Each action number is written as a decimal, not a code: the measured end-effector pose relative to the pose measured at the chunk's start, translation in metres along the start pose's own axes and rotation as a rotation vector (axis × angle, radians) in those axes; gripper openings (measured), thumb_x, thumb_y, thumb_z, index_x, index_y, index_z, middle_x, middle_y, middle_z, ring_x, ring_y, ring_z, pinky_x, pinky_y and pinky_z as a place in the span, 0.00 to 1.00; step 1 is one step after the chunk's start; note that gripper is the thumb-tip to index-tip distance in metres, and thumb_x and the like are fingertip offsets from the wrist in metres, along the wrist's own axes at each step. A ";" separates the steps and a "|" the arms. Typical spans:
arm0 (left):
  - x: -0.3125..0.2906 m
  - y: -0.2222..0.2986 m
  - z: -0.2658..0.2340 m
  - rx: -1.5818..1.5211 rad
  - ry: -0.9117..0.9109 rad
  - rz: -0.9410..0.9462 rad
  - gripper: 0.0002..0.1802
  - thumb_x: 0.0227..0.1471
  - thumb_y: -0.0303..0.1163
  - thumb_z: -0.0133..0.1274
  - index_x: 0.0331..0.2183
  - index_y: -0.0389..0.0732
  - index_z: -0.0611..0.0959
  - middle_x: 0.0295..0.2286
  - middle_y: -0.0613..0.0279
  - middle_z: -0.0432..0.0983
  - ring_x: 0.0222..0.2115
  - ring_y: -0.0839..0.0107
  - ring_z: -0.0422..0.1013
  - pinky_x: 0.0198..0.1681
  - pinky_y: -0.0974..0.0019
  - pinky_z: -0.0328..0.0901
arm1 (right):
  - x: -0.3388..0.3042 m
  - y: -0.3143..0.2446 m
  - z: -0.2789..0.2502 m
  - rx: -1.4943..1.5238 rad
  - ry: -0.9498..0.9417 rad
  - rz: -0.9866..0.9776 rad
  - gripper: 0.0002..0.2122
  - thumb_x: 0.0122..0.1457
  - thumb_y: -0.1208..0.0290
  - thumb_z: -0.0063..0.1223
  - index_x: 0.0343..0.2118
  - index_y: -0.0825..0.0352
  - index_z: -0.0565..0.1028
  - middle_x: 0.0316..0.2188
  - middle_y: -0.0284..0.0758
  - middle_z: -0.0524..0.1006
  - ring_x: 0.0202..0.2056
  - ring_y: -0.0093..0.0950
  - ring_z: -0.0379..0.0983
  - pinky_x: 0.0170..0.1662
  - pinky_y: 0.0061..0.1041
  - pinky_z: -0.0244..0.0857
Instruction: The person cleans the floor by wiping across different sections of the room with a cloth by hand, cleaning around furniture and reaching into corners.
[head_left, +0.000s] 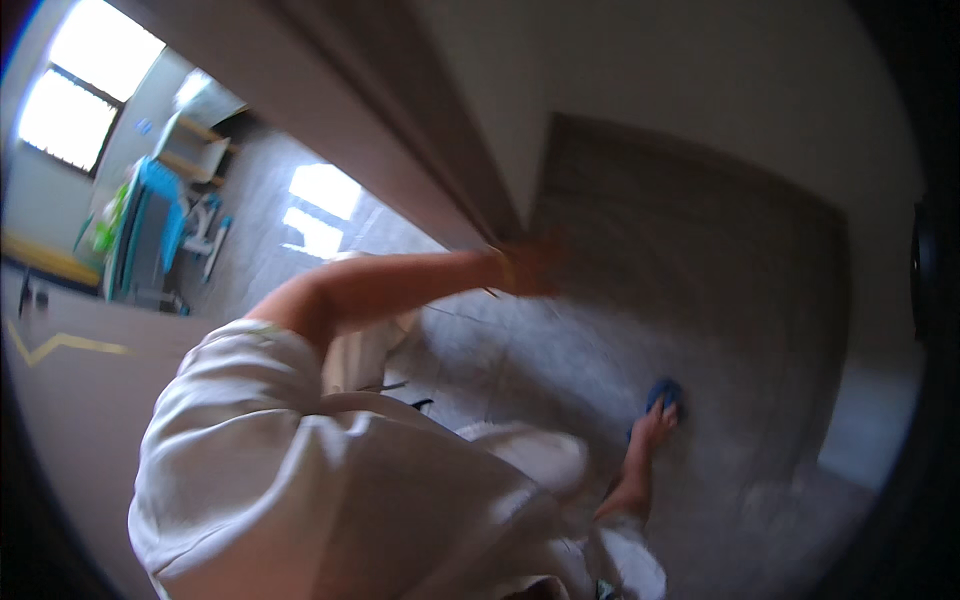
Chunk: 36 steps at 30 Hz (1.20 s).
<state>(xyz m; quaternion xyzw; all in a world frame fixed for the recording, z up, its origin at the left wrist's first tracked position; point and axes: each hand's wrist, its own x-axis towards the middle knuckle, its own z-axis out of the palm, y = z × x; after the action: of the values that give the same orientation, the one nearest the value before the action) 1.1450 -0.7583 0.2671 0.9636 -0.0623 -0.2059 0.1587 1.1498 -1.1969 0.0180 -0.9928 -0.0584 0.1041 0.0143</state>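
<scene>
My left arm, in a white sleeve, reaches across toward the lower end of a brownish door frame [400,110]. At its end, my left hand [535,265] is blurred and partly in shadow. Its fingers look stretched out and apart, with nothing visible in them. A thin band [503,270] circles the wrist. Whether the hand touches the frame or is only in front of it, I cannot tell. My right hand does not show. Lower right, a foot in a blue slipper [663,392] stands on the grey floor [720,320].
Through the doorway at left are a bright window [80,90], a small wooden shelf [195,150] and a teal-and-blue folded item [150,225] by the wall. A pale door leaf [90,390] with a yellow zigzag stands at far left. White walls [720,90] bound the dim floor area.
</scene>
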 end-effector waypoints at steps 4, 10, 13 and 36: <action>-0.011 -0.011 -0.035 0.049 0.092 -0.157 0.42 0.48 0.53 0.51 0.58 0.42 0.58 0.59 0.46 0.44 0.60 0.53 0.46 0.61 0.58 0.45 | 0.026 -0.013 -0.023 -0.038 -0.316 0.146 0.24 0.56 0.74 0.42 0.57 0.48 0.61 0.58 0.36 0.56 0.56 0.41 0.55 0.53 0.41 0.59; -0.032 0.026 -0.127 -0.255 0.507 -0.095 0.35 0.51 0.45 0.54 0.56 0.45 0.62 0.57 0.53 0.53 0.58 0.59 0.52 0.56 0.56 0.56 | 0.076 -0.044 -0.079 -0.236 -0.710 0.141 0.26 0.54 0.72 0.44 0.58 0.48 0.60 0.60 0.35 0.54 0.57 0.38 0.57 0.55 0.36 0.59; -0.018 0.034 -0.149 -0.568 0.626 -0.011 0.27 0.53 0.33 0.52 0.54 0.43 0.66 0.56 0.56 0.57 0.56 0.63 0.57 0.53 0.61 0.60 | 0.101 -0.032 -0.045 -0.055 -0.724 0.084 0.25 0.51 0.74 0.44 0.55 0.54 0.65 0.56 0.41 0.63 0.54 0.40 0.62 0.56 0.34 0.58; -0.027 0.075 -0.150 -0.601 0.236 0.346 0.28 0.43 0.34 0.59 0.48 0.40 0.72 0.51 0.49 0.63 0.49 0.54 0.64 0.49 0.56 0.61 | 0.233 -0.208 -0.170 0.204 -0.282 -0.555 0.17 0.50 0.75 0.48 0.44 0.53 0.75 0.50 0.39 0.66 0.48 0.42 0.64 0.49 0.41 0.62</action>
<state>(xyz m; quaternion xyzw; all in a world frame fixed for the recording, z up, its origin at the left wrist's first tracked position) 1.1786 -0.7818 0.4320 0.8662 -0.1426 -0.0725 0.4734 1.3877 -0.9653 0.1454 -0.9082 -0.3174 0.2381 0.1330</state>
